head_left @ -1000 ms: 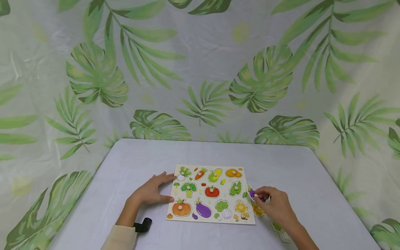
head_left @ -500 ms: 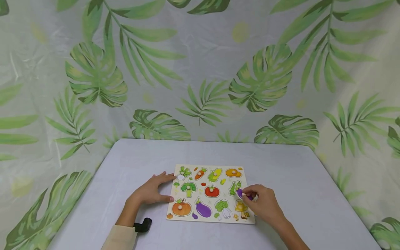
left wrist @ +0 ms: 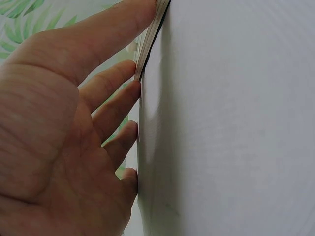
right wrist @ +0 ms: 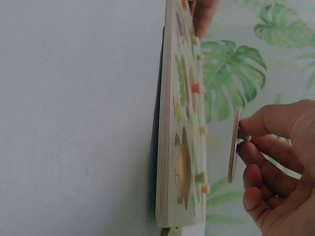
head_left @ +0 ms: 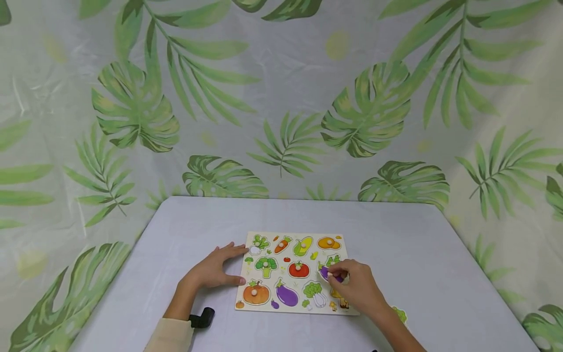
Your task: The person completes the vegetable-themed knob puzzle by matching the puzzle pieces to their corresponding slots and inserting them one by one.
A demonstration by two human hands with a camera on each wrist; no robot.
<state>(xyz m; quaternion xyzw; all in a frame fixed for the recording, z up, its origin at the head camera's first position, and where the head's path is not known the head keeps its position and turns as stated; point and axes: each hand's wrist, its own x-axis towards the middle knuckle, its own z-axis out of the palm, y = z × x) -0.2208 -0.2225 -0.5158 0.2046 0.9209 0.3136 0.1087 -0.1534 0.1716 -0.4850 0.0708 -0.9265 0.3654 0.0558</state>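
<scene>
A pegged vegetable puzzle board (head_left: 292, 309) lies flat on the table. My right hand (head_left: 358, 288) pinches the knob of an eggplant puzzle piece (head_left: 324, 273) over the board's right half. In the right wrist view this piece (right wrist: 234, 147) shows edge-on, held apart from the board's face. A printed purple eggplant space (head_left: 287, 295) lies left of it in the bottom row. My left hand (head_left: 213, 268) has its thumb and fingers spread against the board's left edge. Part of the mushroom space (head_left: 335, 293) is hidden by the right hand.
Knobbed pieces such as the tomato (head_left: 299, 269), pumpkin (head_left: 256, 294) and broccoli (head_left: 266, 267) sit in the board. A loose green-topped piece (head_left: 400, 314) shows beside the right forearm. A black wrist device (head_left: 203, 318) sits at the left sleeve. A leaf-patterned curtain (head_left: 281, 98) hangs behind.
My right hand has carried the eggplant piece leftward from beside the board's right edge to over the board. The left hand has stayed in place.
</scene>
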